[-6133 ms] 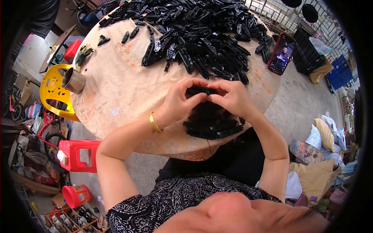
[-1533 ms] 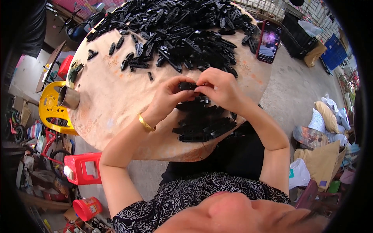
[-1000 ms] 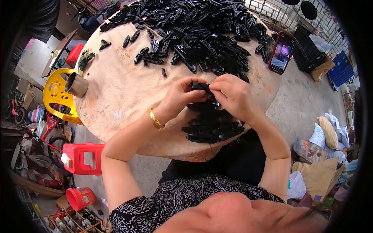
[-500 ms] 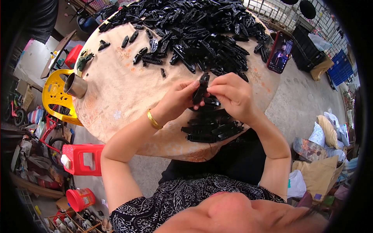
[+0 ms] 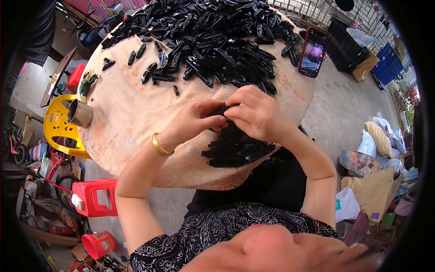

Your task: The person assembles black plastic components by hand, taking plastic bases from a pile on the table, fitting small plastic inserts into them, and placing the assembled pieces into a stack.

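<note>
Between my two hands is a small black plastic piece (image 5: pixel 220 110), mostly covered by fingers. My left hand (image 5: pixel 198 119) grips it, thumb on the near side. At the piece's right side, my right hand (image 5: pixel 256 113) is closed, its bent fingertips pinched onto it. Just below my hands, near the table's front edge, several longer black plastic pieces (image 5: pixel 235 152) lie side by side in a loose stack. A large heap of similar black pieces (image 5: pixel 213 45) covers the far part of the round table.
A pale patterned cloth (image 5: pixel 131 109) covers the table. A metal cup (image 5: pixel 80 113) stands at its left edge, by a yellow chair (image 5: pixel 56 120). A phone (image 5: pixel 312 52) is propped up at the right edge. A red stool (image 5: pixel 95 197) stands at lower left.
My right hand has come closer to my left, its fingers now over the black piece. The piece was upright and is now lower and tilted. The whole view has shifted slightly.
</note>
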`<state>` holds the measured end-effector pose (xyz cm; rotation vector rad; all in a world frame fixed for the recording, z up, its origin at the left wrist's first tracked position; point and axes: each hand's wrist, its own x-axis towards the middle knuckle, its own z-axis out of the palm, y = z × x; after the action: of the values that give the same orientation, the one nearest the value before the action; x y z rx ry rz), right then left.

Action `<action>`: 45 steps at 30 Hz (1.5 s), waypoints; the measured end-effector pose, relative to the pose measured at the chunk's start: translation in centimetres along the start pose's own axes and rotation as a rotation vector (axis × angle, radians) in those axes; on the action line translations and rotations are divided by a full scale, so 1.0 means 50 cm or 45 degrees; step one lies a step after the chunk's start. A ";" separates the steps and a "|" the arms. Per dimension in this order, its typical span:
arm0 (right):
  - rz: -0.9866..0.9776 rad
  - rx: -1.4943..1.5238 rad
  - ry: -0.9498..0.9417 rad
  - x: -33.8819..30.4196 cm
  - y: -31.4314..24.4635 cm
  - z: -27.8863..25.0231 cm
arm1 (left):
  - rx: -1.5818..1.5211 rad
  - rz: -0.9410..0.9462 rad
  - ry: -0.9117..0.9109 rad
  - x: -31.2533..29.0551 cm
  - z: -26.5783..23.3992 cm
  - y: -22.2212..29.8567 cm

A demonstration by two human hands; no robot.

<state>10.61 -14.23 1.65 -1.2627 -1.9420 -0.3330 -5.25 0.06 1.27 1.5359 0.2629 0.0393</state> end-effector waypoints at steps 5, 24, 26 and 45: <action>0.517 0.358 -0.032 0.003 -0.008 0.009 | 0.832 0.534 0.321 -0.014 0.024 -0.001; 0.448 0.340 -0.535 -0.013 0.042 0.021 | 1.456 0.243 0.894 0.075 -0.357 -0.103; 0.454 0.404 -0.625 -0.009 0.053 0.004 | 1.306 0.302 0.924 0.084 -0.283 -0.110; 0.000 -0.429 -0.560 0.101 0.073 0.197 | 0.894 0.054 0.678 0.069 -0.214 -0.075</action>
<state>8.15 -3.40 -1.88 -1.6624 -2.3225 -0.4229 -4.48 11.05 -3.05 2.2142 0.7218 0.4316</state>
